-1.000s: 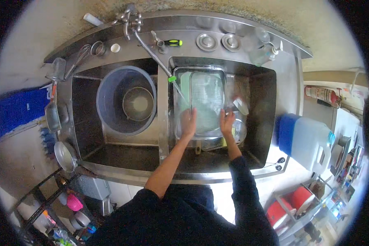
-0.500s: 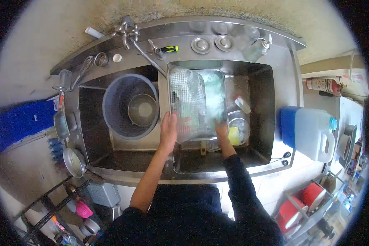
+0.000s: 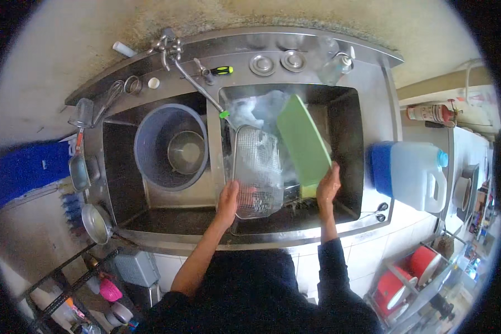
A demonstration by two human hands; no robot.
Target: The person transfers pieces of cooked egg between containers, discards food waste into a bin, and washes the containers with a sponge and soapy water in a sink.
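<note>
My left hand grips the near left rim of a rectangular wire mesh basket, tilted over the right sink basin. Wet streaks and something reddish show through its mesh. In my right hand is a light green rectangular plastic container, held by its near right end and tipped on its side. Container and basket are close together, the container to the right. Steam or spray blurs the far part of the basin, by the green tip of the tap spout. A yellow-green piece shows below the container.
A grey bucket with a round metal pan inside stands in the left basin. Along the back ledge are a tap, two metal lids and a spray bottle. A large jug stands at the right.
The green container has come apart from the mesh basket and swung right with my right hand. The basket has moved nearer to me in my left hand. The spout's green tip now shows.
</note>
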